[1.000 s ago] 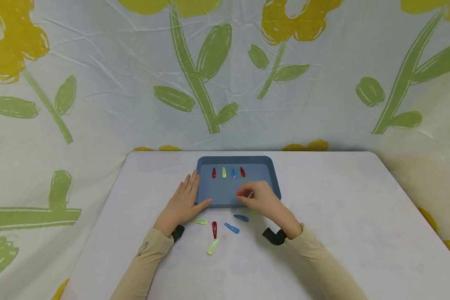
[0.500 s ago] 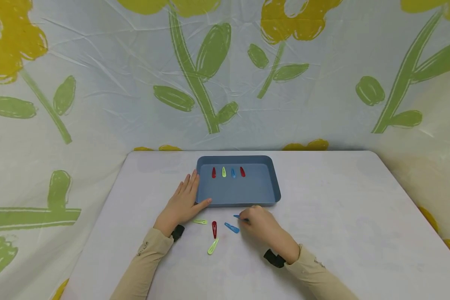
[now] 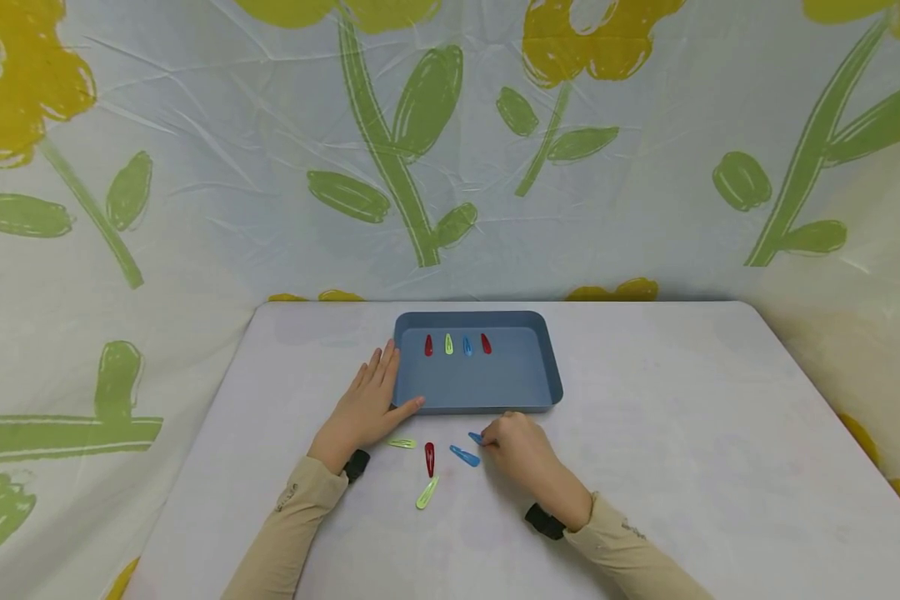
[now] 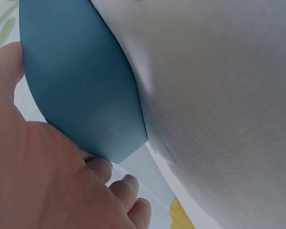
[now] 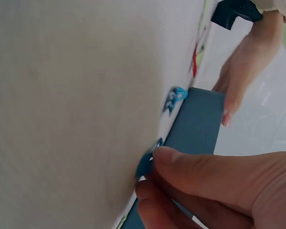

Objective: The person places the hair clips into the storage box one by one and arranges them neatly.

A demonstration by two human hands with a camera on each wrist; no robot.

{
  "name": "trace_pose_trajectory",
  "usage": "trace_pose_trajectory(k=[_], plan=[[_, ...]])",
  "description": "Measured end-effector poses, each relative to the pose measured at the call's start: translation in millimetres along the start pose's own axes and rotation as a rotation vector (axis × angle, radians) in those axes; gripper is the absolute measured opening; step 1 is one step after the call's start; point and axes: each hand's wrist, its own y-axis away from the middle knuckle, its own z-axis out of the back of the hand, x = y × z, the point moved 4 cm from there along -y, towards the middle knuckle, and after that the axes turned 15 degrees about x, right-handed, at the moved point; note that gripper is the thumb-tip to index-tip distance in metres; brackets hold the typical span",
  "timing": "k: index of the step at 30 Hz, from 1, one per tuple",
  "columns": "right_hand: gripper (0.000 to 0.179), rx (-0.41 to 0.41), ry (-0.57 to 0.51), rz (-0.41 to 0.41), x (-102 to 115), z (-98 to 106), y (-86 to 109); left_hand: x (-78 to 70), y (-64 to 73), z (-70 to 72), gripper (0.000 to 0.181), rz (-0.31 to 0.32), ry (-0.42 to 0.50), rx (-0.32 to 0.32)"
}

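Blue snap hair clip (image 3: 476, 437) pinched in the person's right hand (image 3: 523, 450), just in front of a blue-grey tray (image 3: 457, 385), left hand (image 3: 363, 407) outstretched against the tray's left end, second blue clip (image 3: 465, 456) lying nearby.

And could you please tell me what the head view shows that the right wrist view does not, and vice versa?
The head view alone shows four hair clips inside the tray. The right wrist view alone shows a green sliver, perhaps another clip, past the right hand. Both show the left hand at the tray, the right hand pinching a blue clip, plus another blue clip and a red clip.
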Motion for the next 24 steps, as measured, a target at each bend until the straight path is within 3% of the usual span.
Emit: trace_pose_trajectory(k=[8,15,20,24], plan=[[0.019,-0.026,-0.043,-0.01,-1.9,-4.0,-0.6,-0.8,0.0,-0.2,0.098,0.001,-0.001,-0.004],[0.022,0.041,-0.169,-0.024,-4.0,-5.5,-5.5,0.1,-0.3,-0.4,0.098,0.003,0.0,-0.003],[0.02,0.093,-0.241,-0.046,-2.1,5.1,-11.4,1.2,-1.5,-1.6,0.098,0.005,-0.002,0.005],[0.017,0.09,-0.263,-0.061,-2.8,20.0,-19.1,1.9,-1.7,-2.2,0.098,0.001,-0.001,0.001]])
